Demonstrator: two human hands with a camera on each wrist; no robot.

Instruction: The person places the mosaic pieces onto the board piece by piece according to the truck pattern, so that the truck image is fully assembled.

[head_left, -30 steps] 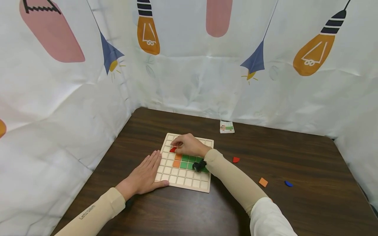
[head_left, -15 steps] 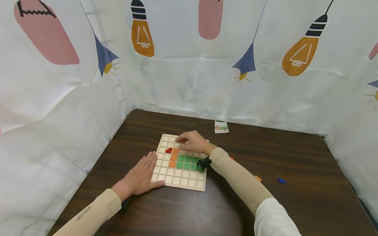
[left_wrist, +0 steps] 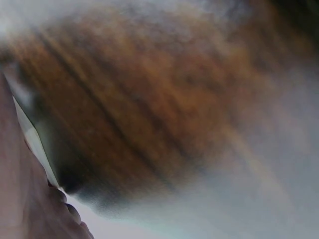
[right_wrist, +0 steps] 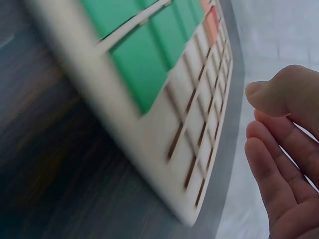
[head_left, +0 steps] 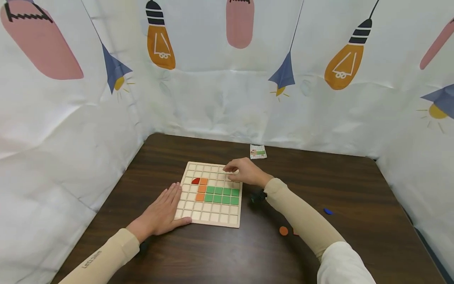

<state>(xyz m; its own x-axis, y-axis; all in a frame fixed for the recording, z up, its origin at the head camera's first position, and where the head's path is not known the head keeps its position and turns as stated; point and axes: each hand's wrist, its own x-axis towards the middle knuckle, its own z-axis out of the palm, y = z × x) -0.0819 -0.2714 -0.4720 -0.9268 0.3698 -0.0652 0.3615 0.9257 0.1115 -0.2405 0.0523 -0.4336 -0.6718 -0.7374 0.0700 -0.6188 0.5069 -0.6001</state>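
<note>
A pale wooden grid board [head_left: 214,223] lies on the dark table. My left hand [head_left: 157,209] rests flat along its left edge, fingers straight and thumb at the lower left corner; the left wrist view shows only part of this hand [left_wrist: 30,199]. Two rows of green square tiles [head_left: 222,195] fill squares on the right, with an orange column [head_left: 201,189] beside them. A red curved-edged piece [head_left: 196,181] sits left of the top orange tile. Over the upper right corner hovers my right hand [head_left: 247,172], loosely curved; the right wrist view shows nothing between its thumb and fingers [right_wrist: 269,154].
A small printed card [head_left: 258,152] lies near the table's back edge. On the right are a blue curved piece [head_left: 328,211], an orange disc [head_left: 283,230] and a red piece [head_left: 296,232] partly behind my right forearm. Patterned white cloth [head_left: 227,98] hangs around the table.
My right hand has left the red piece on the board and moved right, uncovering the top orange tile. The left hand stays on the board. The head view has turned somewhat to the right.
</note>
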